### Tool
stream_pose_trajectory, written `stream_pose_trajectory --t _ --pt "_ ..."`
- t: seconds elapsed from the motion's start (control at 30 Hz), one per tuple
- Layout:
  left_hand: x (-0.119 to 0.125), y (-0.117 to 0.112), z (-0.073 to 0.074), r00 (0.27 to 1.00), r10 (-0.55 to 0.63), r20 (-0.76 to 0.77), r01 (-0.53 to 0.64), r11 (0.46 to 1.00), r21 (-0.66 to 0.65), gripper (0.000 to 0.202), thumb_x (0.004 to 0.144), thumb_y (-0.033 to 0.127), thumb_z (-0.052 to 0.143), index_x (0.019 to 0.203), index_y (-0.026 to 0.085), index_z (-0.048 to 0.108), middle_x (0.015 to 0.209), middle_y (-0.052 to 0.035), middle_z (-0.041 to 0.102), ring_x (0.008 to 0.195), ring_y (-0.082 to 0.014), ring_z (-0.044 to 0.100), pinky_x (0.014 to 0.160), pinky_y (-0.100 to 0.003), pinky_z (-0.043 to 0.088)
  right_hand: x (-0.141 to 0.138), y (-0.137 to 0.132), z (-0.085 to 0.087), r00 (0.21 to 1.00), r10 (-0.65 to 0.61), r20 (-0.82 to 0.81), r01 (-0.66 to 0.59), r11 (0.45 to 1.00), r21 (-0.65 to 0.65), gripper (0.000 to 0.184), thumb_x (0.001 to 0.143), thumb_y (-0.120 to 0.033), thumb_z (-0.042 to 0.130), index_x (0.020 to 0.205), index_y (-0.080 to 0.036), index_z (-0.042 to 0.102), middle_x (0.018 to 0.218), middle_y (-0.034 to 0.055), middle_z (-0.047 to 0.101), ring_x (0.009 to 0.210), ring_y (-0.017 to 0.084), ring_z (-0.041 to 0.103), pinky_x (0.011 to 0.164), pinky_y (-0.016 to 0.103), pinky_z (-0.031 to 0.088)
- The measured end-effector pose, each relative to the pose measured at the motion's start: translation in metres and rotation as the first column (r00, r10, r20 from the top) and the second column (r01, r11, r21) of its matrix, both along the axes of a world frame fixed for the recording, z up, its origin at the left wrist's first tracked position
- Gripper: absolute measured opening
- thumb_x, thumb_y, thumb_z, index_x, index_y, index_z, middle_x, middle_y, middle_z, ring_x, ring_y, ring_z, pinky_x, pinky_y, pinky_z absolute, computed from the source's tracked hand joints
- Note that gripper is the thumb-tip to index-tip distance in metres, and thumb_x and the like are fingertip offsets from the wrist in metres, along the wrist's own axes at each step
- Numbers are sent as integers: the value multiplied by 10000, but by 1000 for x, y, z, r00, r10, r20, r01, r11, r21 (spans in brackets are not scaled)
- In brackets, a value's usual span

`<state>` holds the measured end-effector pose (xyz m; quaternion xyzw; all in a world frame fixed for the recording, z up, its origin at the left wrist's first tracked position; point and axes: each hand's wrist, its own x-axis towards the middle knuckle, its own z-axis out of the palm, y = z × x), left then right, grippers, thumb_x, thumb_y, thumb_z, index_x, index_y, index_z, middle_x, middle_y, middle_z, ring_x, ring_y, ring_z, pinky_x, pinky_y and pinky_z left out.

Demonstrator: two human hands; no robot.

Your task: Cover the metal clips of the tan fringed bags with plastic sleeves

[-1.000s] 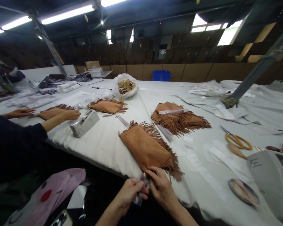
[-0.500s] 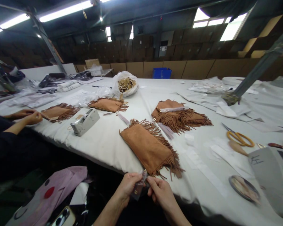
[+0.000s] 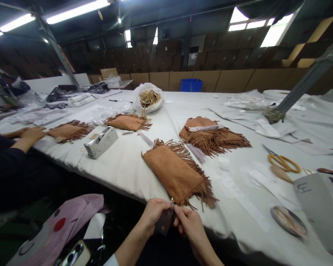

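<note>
A brown suede pouch with long fringe lies flat at the table's front edge. From its near corner, by a small metal clasp, hangs a dark plastic-wrapped strap. My left hand pinches the upper part of this strap just below the clasp. Beside it, my right hand has thumb and forefinger closed at the same spot, its other fingers curled. The fingertips hide the exact point of grip. Another fringed pouch, with a plastic-wrapped strip on top, lies farther back.
A tape dispenser stands left of the pouch. Yellow-handled scissors, a round dish and a larger grey dispenser are at the right. A bag of golden cords sits behind. A co-worker's hands are near a left pouch.
My hands have drawn slightly closer together and up towards the clasp; the strap hangs straighter below them. The co-worker's hands have shifted left, away from their pouch.
</note>
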<state>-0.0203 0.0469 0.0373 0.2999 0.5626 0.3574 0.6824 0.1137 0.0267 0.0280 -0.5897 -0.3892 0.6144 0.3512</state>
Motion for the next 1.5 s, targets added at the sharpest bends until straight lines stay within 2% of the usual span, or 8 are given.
stream_pose_trajectory --t 0.27,0.57,0.77,0.97,1.1,1.17,1.3,1.5 --pt "0 -1 -5 978 21 -206 2 994 112 259 607 372 614 515 130 609 418 26 493 375 -75 391 422 -224 272 -5 0 10 999 -47 4 47 998 -48 439 691 -550 622 508 -158 545 340 -53 442 284 43 324 309 177 219" --pt "1 2 -9 929 49 -368 40 972 231 250 646 342 621 528 121 632 458 17 520 449 -92 406 465 -227 298 -18 5 0 971 -228 -66 220 969 -110 381 669 -408 644 443 -196 423 309 -88 350 259 28 249 277 172 168" --pt "-3 -4 -1 972 -5 -235 70 961 269 385 688 518 610 610 142 588 486 35 499 451 -82 405 455 -211 304 -20 4 2 952 -285 -115 270 955 -125 322 632 -363 667 466 -180 461 344 -70 407 279 27 279 278 157 185" --pt "0 -18 -11 996 83 27 -85 993 88 478 534 553 754 690 142 568 470 45 508 381 -60 393 413 -201 303 -21 4 4 948 -294 -124 277 951 -135 312 626 -338 664 447 -171 472 314 -70 382 272 26 277 282 152 185" --pt "11 -24 -16 974 215 -64 -208 972 106 404 617 494 710 792 137 639 519 30 554 383 -69 408 397 -200 301 -21 5 3 941 -308 -137 285 944 -164 306 629 -328 666 449 -170 476 304 -74 371 274 24 271 286 149 180" --pt "15 -27 -14 950 253 -183 -210 951 225 324 689 436 658 836 147 677 595 -14 625 479 -123 521 460 -232 398 -21 6 1 937 -310 -161 279 942 -188 317 629 -334 677 451 -169 474 310 -77 372 277 22 268 288 149 185" --pt "15 -35 -11 865 274 -421 6 833 554 244 817 315 524 888 196 725 861 -95 709 823 -217 636 791 -317 486 -21 7 1 922 -317 -223 270 938 -215 326 612 -337 717 474 -162 479 366 -59 439 298 23 319 298 148 220" --pt "1 -41 -11 734 205 -647 336 719 609 363 878 202 382 1072 205 690 776 -96 635 729 -195 617 709 -288 480 -20 6 7 885 -321 -338 205 919 -338 270 702 -381 643 630 -126 596 453 -19 543 337 39 420 334 138 283"
